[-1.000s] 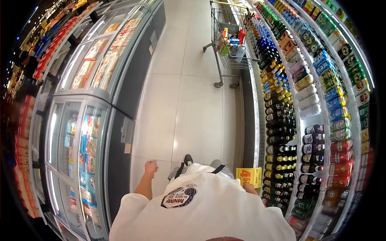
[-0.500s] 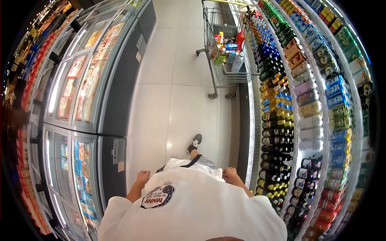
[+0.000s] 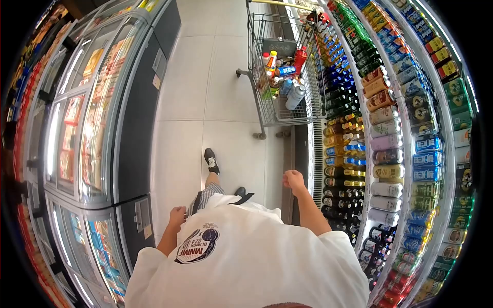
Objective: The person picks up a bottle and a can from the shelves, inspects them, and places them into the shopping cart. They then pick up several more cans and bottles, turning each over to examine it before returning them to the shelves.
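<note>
My left hand (image 3: 178, 215) hangs beside my white T-shirt (image 3: 246, 241), its fingers loosely curled with nothing visible in them. Swung forward on the other side, my right hand (image 3: 294, 180) is closed in a loose fist and also shows nothing held. Ahead of it, apart from both hands, a metal shopping cart (image 3: 255, 77) stands by the drinks shelves. In the cart lie a red bottle (image 3: 300, 59), a white spray can (image 3: 295, 97), a yellow bottle with a red cap (image 3: 271, 61) and a blue package (image 3: 286, 71).
Glass-doored freezers (image 3: 123, 97) with packaged food line the left side. On the right, shelves hold rows of dark bottles (image 3: 341, 205) and several kinds of cans (image 3: 387, 172). A pale tiled floor (image 3: 179, 97) runs between, with my shoe (image 3: 211, 160) stepping on it.
I have stepped forward, and the cart is nearer and further left in view. My right hand has swung forward, away from the shirt; the left stays near my side.
</note>
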### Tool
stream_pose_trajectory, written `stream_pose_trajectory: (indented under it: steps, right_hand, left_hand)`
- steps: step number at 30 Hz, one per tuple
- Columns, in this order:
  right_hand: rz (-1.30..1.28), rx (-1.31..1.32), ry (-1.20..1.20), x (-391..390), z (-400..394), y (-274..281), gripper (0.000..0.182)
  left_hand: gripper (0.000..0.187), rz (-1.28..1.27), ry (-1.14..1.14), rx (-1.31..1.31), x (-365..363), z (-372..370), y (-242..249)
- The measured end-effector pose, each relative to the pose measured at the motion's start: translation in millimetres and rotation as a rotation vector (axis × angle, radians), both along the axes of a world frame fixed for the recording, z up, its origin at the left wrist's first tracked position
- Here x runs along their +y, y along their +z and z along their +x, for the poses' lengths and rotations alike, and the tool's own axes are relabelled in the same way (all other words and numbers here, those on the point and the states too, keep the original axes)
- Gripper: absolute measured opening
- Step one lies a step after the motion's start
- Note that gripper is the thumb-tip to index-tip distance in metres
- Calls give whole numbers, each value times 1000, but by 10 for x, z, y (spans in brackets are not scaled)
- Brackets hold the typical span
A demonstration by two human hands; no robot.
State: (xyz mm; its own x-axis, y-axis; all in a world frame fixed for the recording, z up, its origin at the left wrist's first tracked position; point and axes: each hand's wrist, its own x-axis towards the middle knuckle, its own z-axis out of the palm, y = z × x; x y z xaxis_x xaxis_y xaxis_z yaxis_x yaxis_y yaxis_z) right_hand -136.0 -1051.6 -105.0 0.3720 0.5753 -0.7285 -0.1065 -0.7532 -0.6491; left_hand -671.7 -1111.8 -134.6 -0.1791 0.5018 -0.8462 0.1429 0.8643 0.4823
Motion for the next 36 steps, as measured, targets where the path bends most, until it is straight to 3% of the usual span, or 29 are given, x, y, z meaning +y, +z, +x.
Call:
stream_pose_trajectory:
  steps: [7,11,13,15,21,25,30,33,35,36]
  right_hand:
    - [-371,27,-272,-271,-192,-416,25]
    - [-466,31,-394,-216,-383,-189,27]
    - [-407,5,-502,11,-499,-62,17]
    - [-354,-16,-515,293,-599,63,23]
    - [-229,41,-486,1237,-543,334,31]
    - [-133,-50,-421,1909,-155,472,28]
    - [-58,-70,-362,2790,386,193,26]
    - [-100,-103,-303,3275,760,-204,29]
    - [-184,-249,-132,3522,1019,-481,32]
    - [-226,-320,-47,3621,1132,-560,33]
  left_hand:
    - [42,-46,-134,-6,1666,-145,-267]
    - [43,-73,-124,5,2625,-303,-268]
    - [44,-74,-155,25,3120,-432,-262]
    - [36,-58,-152,21,3616,-565,-352]
    - [35,20,-100,-14,4856,-469,-376]
    - [38,63,-116,-76,5085,-146,-145]
    - [40,49,-169,-30,4852,-50,109]
    - [30,24,-232,46,4628,-325,116]
    - [27,61,-135,157,4364,-442,229]
    - [28,-17,-151,210,4073,-1013,-225]
